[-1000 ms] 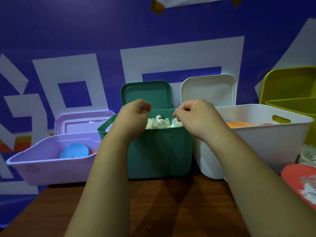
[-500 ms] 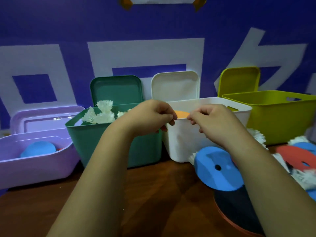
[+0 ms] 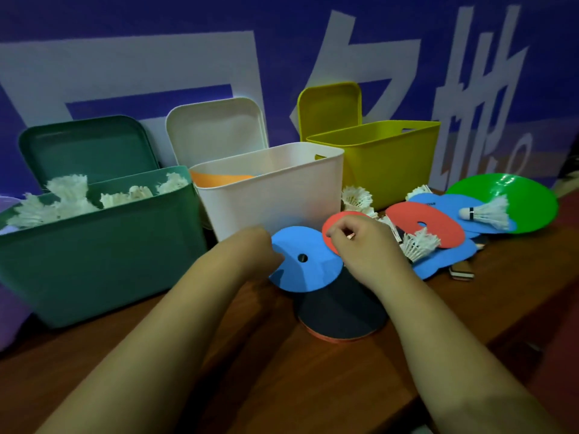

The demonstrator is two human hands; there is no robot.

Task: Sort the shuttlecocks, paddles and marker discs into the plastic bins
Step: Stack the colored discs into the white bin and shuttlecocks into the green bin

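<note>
My left hand holds the left edge of a blue marker disc, which lies tilted on a black paddle. My right hand has its fingers curled and pinches the edge of a small red marker disc right of the blue one. The green bin holds several white shuttlecocks. An orange disc lies in the white bin. The yellow bin stands further right.
Right of my hands lies a pile: a larger red disc, blue flat pieces, a green disc and loose shuttlecocks. Bin lids lean against the blue wall. A purple bin shows at the left edge.
The view swung right from the green bin to the pile. Both hands dropped from the bin rims to the table, onto the blue and red discs.
</note>
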